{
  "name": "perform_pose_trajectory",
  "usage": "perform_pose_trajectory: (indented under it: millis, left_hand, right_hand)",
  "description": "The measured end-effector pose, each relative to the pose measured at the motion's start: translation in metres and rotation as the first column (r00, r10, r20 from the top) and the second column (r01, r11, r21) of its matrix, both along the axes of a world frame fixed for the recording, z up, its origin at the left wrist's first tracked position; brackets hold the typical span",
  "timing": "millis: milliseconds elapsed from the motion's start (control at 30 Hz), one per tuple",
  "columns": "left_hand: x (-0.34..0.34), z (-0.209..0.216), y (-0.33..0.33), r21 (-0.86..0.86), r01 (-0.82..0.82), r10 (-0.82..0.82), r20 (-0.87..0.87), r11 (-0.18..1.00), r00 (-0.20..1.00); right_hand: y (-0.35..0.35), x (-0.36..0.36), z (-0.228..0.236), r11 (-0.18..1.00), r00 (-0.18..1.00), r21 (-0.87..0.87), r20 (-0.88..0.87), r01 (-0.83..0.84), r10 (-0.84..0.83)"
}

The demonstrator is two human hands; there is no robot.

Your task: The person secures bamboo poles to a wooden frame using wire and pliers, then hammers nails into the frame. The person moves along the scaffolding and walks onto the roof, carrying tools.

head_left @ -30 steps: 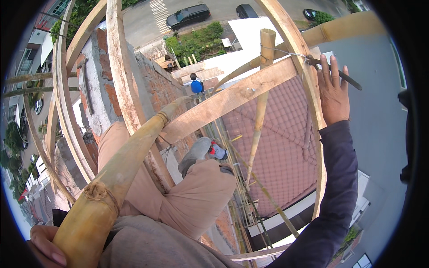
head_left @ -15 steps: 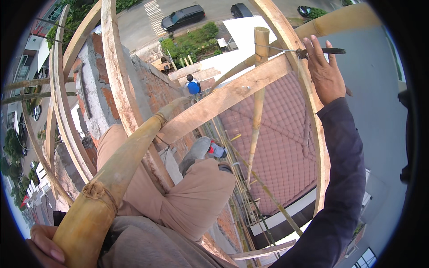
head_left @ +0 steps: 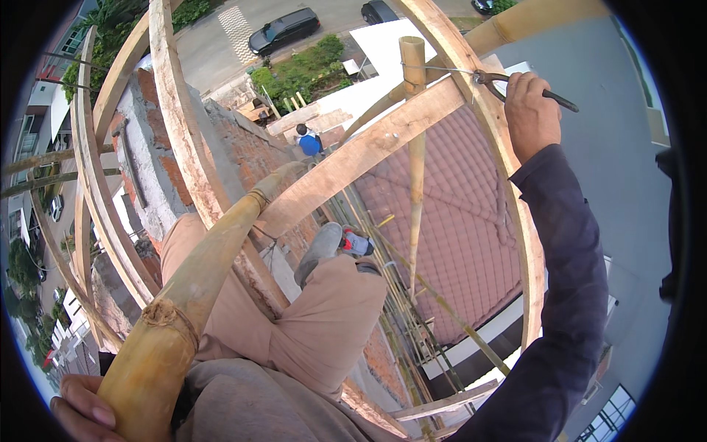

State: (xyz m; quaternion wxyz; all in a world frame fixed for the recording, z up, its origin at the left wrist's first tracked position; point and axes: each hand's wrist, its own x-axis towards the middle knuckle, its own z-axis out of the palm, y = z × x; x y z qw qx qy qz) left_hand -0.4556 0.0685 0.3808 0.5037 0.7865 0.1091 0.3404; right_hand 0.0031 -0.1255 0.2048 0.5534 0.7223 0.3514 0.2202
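My right hand is closed around the handles of dark pincers. Their jaws meet a thin wire at the outer wooden beam. That wire stretches left to an upright bamboo post, which stands against a wooden crosspiece. At the lower left, my left hand is wrapped around a thick bamboo pole. This pole slants up over my legs toward the crosspiece; part of the left hand is hidden behind it.
I sit high among wooden beams. A hammer rests on the brick wall at left. Far below are a tiled roof, bamboo scaffolding, a person in blue and a street with a dark car.
My right hand's extended fingers have curled around the pincers' handles, and the tool has turned, its handle end now lower. My left hand stays on the bamboo pole. The view has shifted slightly.
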Motion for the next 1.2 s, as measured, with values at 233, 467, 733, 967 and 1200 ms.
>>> perform_pose_trajectory:
  millis: [233, 467, 733, 967, 1200]
  left_hand:
    - [0.021, -0.032, 0.009, 0.126, -0.070, 0.021, 0.353, 0.990, 0.935]
    - [0.043, -0.047, 0.008, 0.192, -0.143, 0.014, 0.549, 0.971, 0.836]
    - [0.048, -0.047, 0.004, 0.156, -0.156, 0.041, 0.569, 0.975, 0.821]
    - [0.040, -0.041, -0.004, -0.005, -0.213, 0.191, 0.467, 0.977, 0.863]
    - [0.041, -0.036, -0.004, -0.032, -0.190, 0.186, 0.417, 0.981, 0.890]
  right_hand:
    - [-0.008, -0.005, 0.001, 0.940, 0.868, 0.278, -0.495, 0.198, -0.036]
    - [-0.007, -0.008, 0.000, 0.917, 0.880, 0.239, -0.435, 0.318, -0.192]
    - [-0.030, -0.048, -0.078, 0.143, 0.378, 0.376, -0.926, 0.916, 0.012]
    - [-0.011, -0.072, -0.144, -0.326, 0.487, 0.409, -0.849, 0.852, 0.207]
    - [0.037, -0.106, -0.110, -0.170, 0.542, -0.761, 0.268, 0.626, 0.796]
